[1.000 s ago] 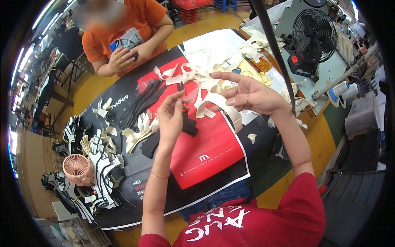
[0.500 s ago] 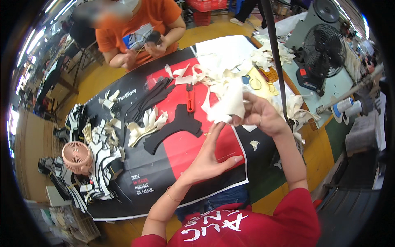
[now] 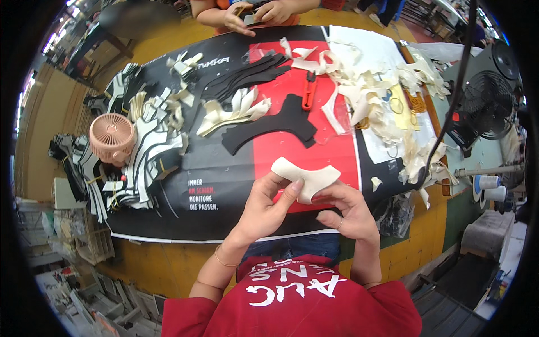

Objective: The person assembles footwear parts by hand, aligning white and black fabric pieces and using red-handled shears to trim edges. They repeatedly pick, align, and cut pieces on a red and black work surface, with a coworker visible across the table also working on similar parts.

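Observation:
A cream, Y-shaped fabric piece [image 3: 306, 178] is held up over the near edge of the table. My left hand [image 3: 265, 205] pinches its left side, thumb in front and fingers behind. At the piece's right end is my right hand [image 3: 349, 209], its fingers reaching behind the fabric and its thumb apart below. Beyond my hands lies a stack of black Y-shaped pieces [image 3: 272, 132] on the red and black sheet. A red-handled cutter [image 3: 309, 92] sits by the stack's upper end. Several cream pieces [image 3: 236, 112] are fanned out left of it.
Cream scraps [image 3: 370, 104] are heaped at the right. A pink fan [image 3: 112, 137] stands at the left among bundled black-and-white strips [image 3: 143, 160]. Across the table are another person's hands [image 3: 255, 16]. A dark cable [image 3: 452, 106] hangs at the right, near a black fan [image 3: 488, 104].
The cream piece has come nearer to me and is now spread between both hands. My left hand, outstretched before, has closed on it. The whole view has shifted.

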Demonstrator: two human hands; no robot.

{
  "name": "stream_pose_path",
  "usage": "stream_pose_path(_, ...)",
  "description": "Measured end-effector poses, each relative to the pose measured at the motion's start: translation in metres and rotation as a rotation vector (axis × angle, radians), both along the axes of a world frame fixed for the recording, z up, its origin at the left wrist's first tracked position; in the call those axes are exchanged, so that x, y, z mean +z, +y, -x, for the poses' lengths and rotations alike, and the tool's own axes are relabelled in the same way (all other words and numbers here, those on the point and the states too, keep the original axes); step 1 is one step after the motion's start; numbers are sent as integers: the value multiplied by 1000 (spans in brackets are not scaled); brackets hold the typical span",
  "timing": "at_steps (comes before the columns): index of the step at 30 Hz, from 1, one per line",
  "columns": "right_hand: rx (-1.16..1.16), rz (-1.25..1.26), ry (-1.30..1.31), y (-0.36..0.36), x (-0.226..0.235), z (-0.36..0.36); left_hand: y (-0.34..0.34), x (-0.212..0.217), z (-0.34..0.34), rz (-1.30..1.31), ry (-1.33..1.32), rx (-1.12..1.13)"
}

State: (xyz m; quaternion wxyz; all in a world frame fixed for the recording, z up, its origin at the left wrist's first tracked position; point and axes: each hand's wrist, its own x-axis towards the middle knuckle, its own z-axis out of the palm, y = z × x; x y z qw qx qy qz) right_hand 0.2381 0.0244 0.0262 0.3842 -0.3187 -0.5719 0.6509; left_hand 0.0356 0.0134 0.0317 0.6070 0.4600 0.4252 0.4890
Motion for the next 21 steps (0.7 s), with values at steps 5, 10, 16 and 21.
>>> stream_pose_path(5, -42, 259, 287, 0, -6, 16, -13, 19, 30, 120, 90, -23)
stream_pose_path(10, -172, 182, 214, -4, 1, 30, -6, 11, 19, -234, 541, 394)
stream_pose_path(16, -313, -71, -27, -8, 11, 36, -32, 8, -5, -483, 471, 331)
stream_pose_path(21, -250, -206, -60, -8, 17, 39, -31, -1, -3, -513, 420, 335)
